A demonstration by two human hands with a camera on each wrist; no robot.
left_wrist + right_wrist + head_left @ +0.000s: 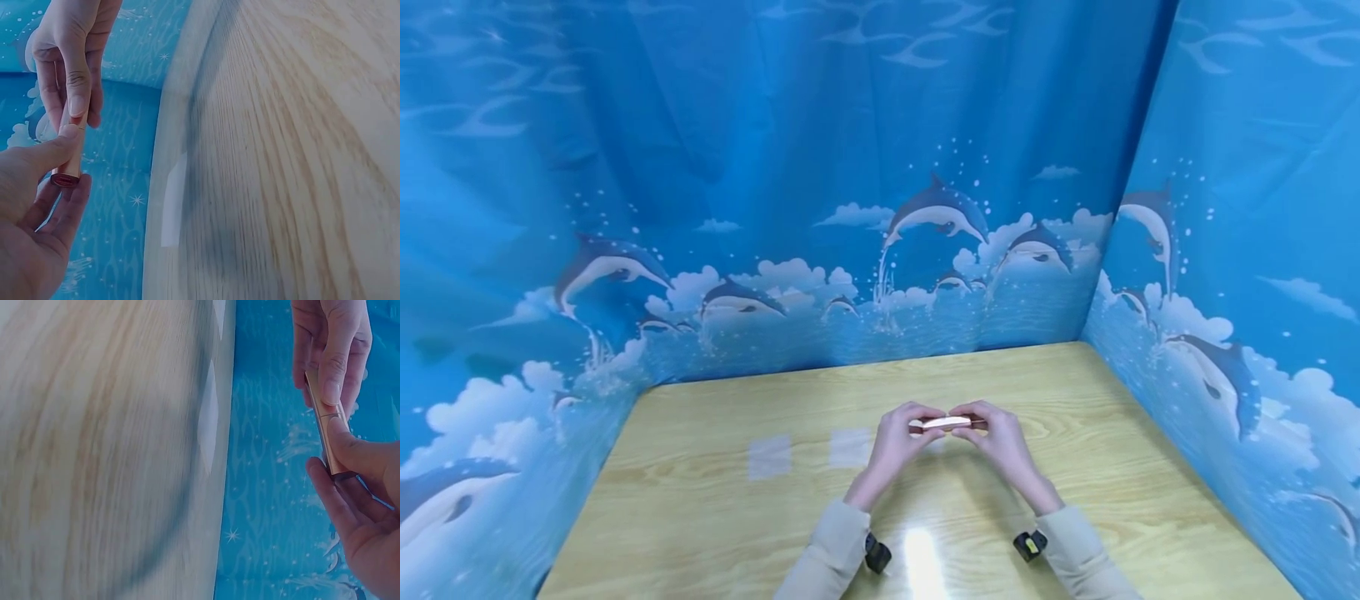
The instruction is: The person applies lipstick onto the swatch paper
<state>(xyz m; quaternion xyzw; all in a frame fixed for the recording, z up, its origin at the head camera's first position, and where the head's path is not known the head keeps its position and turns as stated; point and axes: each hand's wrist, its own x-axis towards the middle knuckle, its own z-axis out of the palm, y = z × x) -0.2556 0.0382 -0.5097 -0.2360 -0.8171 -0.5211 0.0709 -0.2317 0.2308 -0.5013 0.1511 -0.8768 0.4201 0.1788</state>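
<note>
Head view: left hand (pixel 892 438) and right hand (pixel 1002 438) are pinching a tube (pixel 946 422) — probably needing a gentle pull next.

The wood-grained table (pixel 685 517) is bordered behind and at both sides by blue curtains (pixel 715 150). Dolphins (pixel 940 210), clouds (pixel 471 408) and waves (pixel 775 342) are printed on them. Light (pixel 922 562) is reflected brightly in the table's near part.
</note>
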